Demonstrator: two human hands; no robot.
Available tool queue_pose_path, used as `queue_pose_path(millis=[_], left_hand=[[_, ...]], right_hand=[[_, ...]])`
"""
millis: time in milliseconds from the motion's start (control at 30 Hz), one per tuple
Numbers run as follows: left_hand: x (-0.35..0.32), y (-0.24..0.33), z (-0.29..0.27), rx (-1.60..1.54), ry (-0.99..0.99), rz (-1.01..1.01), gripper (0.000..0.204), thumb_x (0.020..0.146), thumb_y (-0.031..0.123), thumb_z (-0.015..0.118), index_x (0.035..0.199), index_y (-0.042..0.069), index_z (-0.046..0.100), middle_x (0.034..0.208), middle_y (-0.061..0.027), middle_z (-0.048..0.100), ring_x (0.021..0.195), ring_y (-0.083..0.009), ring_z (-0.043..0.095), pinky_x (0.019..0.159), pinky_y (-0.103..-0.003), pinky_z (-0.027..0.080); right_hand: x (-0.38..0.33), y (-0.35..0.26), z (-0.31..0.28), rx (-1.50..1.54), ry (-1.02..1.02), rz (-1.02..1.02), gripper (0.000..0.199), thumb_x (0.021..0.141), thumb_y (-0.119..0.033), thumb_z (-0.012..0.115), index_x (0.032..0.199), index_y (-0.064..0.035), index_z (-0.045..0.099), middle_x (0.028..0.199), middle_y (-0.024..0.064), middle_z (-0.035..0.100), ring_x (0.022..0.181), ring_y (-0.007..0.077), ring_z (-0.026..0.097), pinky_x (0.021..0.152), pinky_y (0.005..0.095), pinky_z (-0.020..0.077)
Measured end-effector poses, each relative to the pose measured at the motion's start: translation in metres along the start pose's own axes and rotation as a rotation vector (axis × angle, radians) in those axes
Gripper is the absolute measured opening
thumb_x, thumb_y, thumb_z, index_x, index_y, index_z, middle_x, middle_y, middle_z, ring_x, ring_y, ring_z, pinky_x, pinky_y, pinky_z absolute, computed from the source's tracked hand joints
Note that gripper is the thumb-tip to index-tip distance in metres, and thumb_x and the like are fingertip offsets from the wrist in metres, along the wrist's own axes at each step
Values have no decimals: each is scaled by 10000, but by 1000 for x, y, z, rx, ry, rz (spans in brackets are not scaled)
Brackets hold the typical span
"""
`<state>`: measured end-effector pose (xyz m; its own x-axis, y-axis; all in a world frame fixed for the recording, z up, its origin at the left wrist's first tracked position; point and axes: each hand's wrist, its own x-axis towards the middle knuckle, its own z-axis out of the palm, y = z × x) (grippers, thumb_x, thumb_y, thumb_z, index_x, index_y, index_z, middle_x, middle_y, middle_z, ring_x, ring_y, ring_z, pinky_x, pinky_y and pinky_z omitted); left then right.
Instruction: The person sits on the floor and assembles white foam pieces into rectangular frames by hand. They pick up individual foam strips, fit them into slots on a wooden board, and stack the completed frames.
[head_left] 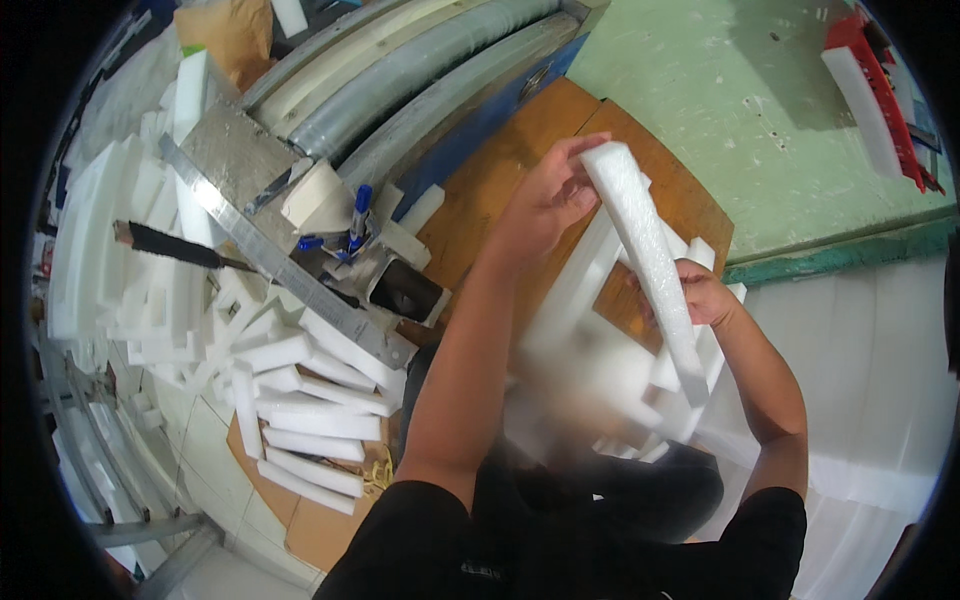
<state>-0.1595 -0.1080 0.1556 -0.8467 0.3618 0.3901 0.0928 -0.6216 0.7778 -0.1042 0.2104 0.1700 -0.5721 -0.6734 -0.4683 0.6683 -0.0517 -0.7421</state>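
A long white foam strip (645, 250) is held up in front of me, tilted from upper left to lower right. My left hand (557, 195) grips its upper end, the thumb on the near side and fingers behind. Lower down, my right hand (698, 293) holds the strip's right side, its fingers partly hidden behind the foam. Under and behind it, more white foam pieces (580, 285) lie on the brown wooden board (490, 220). A pale blur over the middle hides part of these pieces.
On the left, a metal bench edge (290, 275) carries a black-handled tool (180, 245) and a cup with blue markers (360, 205). Beneath lie several foam strips (320, 415). Grey rollers (400, 85) stand behind. A red rack (875, 100) hangs on the green wall (720, 80).
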Motion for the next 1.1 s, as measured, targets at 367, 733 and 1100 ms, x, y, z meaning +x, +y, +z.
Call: queue_pose_path(millis=[367, 733, 1100], left_hand=[[20, -39, -11, -713, 766, 54, 412, 1071, 272, 596, 1377, 77, 403, 1328, -127, 589, 1247, -298, 605, 1074, -501, 501], [21, -26, -8, -657, 1087, 173, 614, 1076, 337, 589, 1560, 145, 264, 1330, -99, 528, 1170, -223, 584, 1072, -428, 436], [11, -61, -45, -771, 977, 104, 435, 1089, 385, 513, 1440, 137, 447, 1251, -82, 579, 1168, -233, 596, 1030, -421, 486]], right_hand=[[69, -52, 105, -84, 20, -648, 427, 1069, -251, 578, 1403, 8, 522, 1498, 208, 490, 1218, 357, 609, 1014, 510, 547], [274, -136, 114, -436, 544, -910, 423, 940, -159, 760, 1241, 67, 568, 1201, 207, 657, 1032, 269, 698, 755, 366, 664], [402, -170, 166, -824, 1004, -1213, 458, 857, -160, 754, 1261, 24, 639, 1146, 278, 702, 1068, 418, 675, 937, 456, 520]])
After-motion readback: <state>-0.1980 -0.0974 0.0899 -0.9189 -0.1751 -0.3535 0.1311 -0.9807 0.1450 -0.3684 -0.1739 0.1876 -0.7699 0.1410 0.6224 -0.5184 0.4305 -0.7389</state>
